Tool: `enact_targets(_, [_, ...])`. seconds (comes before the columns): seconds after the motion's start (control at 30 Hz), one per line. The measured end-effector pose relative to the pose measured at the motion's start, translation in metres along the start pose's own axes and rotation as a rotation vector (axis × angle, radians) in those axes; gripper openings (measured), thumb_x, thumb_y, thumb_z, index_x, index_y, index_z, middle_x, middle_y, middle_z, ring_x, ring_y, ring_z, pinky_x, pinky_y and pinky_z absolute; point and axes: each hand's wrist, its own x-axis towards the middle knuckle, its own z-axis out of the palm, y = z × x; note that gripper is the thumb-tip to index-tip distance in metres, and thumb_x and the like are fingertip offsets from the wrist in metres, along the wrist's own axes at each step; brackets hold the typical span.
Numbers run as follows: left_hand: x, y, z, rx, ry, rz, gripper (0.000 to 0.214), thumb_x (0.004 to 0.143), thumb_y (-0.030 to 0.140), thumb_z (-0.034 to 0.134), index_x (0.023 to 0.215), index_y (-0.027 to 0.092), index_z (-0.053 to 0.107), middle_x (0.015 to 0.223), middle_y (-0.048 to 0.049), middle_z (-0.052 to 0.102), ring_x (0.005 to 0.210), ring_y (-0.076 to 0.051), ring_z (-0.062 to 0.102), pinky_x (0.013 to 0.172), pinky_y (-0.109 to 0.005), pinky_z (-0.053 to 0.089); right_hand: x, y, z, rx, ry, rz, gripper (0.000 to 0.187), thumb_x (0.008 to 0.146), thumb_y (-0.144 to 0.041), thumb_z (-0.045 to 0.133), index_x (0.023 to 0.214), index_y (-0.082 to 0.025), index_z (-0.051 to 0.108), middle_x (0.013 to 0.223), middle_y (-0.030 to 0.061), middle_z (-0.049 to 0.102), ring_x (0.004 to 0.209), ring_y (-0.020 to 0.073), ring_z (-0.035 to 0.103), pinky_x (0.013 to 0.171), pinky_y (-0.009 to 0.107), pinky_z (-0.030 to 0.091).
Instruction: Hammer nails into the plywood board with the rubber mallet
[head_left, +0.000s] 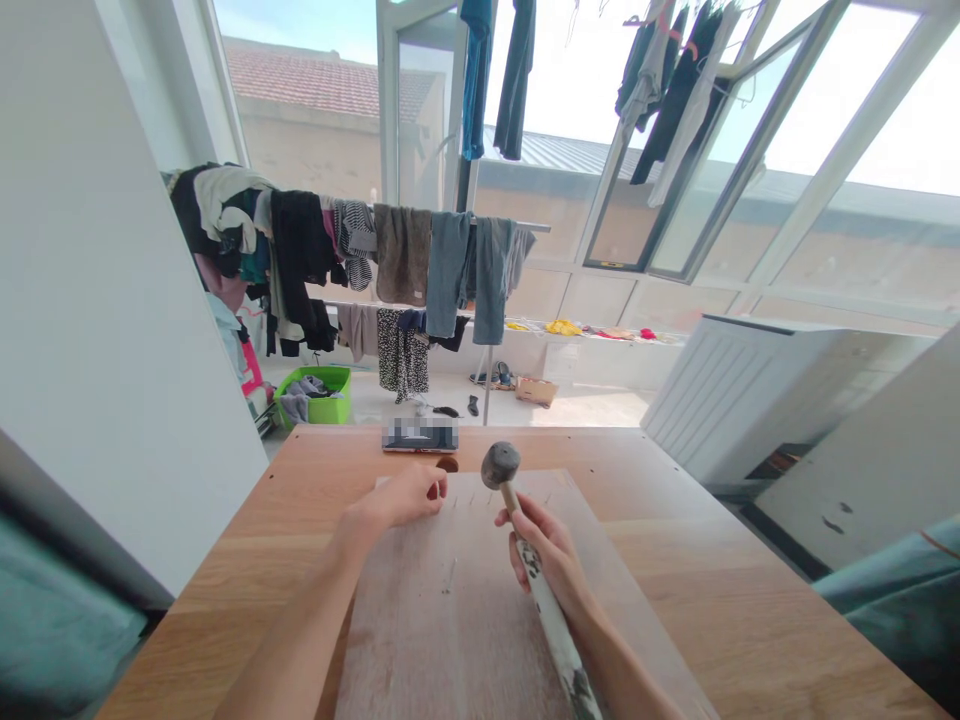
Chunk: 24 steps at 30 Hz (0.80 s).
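Note:
My right hand (544, 555) is wrapped round the pale handle of a mallet (501, 465) with a dark rounded head, held just above a worn grey wooden board (450, 620). My left hand (409, 495) rests at the board's far left edge with its fingers pinched together on something too small to make out. Several small nails stand in a row along the board's far edge (469, 492). The board lies on a light wooden table (285, 540).
A blurred flat object (420, 435) lies at the table's far edge. Beyond stand a drying rack (420, 260) hung with clothes, a green basket (319, 392), and a white cabinet (750, 390) to the right. A white wall (97, 300) rises at left.

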Motion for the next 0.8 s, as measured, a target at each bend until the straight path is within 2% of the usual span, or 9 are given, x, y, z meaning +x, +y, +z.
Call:
enact_targets(0.17, [0.002, -0.004, 0.002, -0.002, 0.011, 0.013, 0.012, 0.076, 0.018, 0.057, 0.085, 0.018, 0.065, 0.078, -0.0001, 0.066, 0.070, -0.015, 0.059, 0.057, -0.022, 0.035, 0.000, -0.010, 0.007, 0.004, -0.026, 0.001, 0.036, 0.084, -0.049, 0.071, 0.102, -0.019, 0.068, 0.090, 0.0012, 0.065, 0.032, 0.0007, 0.046, 0.025, 0.014, 0.037])
enact_targets(0.37, [0.004, -0.011, 0.006, -0.066, 0.022, 0.087, 0.009, 0.075, 0.021, 0.055, 0.077, 0.016, 0.063, 0.072, 0.0011, 0.063, 0.068, -0.015, 0.056, 0.059, -0.022, 0.036, 0.002, -0.025, 0.029, 0.032, -0.060, 0.005, 0.032, 0.086, -0.046, 0.069, 0.102, -0.019, 0.067, 0.095, 0.0026, 0.065, 0.033, 0.0008, 0.047, 0.026, 0.014, 0.036])
enact_targets(0.5, [0.003, -0.014, 0.007, -0.153, 0.017, 0.090, 0.011, 0.074, 0.023, 0.055, 0.075, 0.016, 0.062, 0.070, 0.0017, 0.061, 0.066, -0.014, 0.055, 0.060, -0.023, 0.038, 0.001, -0.010, 0.044, 0.051, -0.057, -0.005, 0.032, 0.088, -0.047, 0.066, 0.104, -0.019, 0.065, 0.096, 0.0019, 0.065, 0.033, -0.0003, 0.046, 0.027, 0.013, 0.036])
enact_targets(0.63, [0.004, -0.016, 0.007, -0.220, -0.003, 0.103, 0.010, 0.073, 0.024, 0.053, 0.072, 0.016, 0.060, 0.068, 0.0023, 0.058, 0.065, -0.015, 0.054, 0.060, -0.023, 0.038, -0.004, 0.008, 0.048, 0.056, -0.077, 0.008, 0.036, 0.088, -0.047, 0.066, 0.113, -0.020, 0.064, 0.097, 0.0026, 0.065, 0.033, 0.0003, 0.048, 0.026, 0.013, 0.035])
enact_targets(0.8, [0.010, -0.022, 0.012, -0.218, 0.002, 0.146, 0.012, 0.072, 0.021, 0.053, 0.077, 0.016, 0.062, 0.071, 0.0009, 0.060, 0.068, -0.016, 0.055, 0.063, -0.025, 0.040, -0.007, 0.010, 0.049, 0.057, -0.131, 0.041, 0.038, 0.088, -0.047, 0.066, 0.115, -0.020, 0.065, 0.097, 0.0031, 0.066, 0.033, 0.0007, 0.049, 0.027, 0.014, 0.036])
